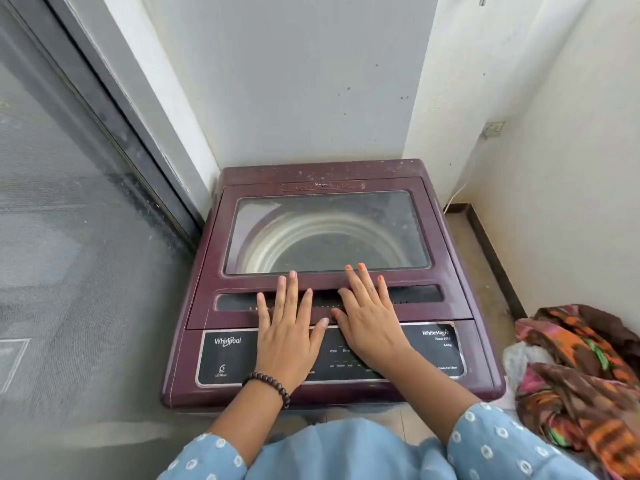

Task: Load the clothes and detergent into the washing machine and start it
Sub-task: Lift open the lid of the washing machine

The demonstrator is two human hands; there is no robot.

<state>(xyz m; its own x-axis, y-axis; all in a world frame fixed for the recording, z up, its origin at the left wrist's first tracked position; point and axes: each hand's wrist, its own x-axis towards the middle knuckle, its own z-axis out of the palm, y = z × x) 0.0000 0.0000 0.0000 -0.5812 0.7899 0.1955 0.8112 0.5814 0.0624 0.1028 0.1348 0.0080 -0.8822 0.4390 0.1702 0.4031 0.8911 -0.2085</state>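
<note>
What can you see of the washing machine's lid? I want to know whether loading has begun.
The lid is shut and lies flat on top of the maroon top-loading washing machine. It is a dusty maroon frame, plastic by its look, around a large clear window through which the drum looks empty. A dark recessed strip runs along its front edge. The left hand and right hand rest flat, fingers spread, across that edge and the control panel in front of it.

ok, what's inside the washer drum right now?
Through the closed lid window, the drum looks empty: bare metal wall and dark bottom. The front part is hidden by the lid frame and both hands, left and right.
</note>
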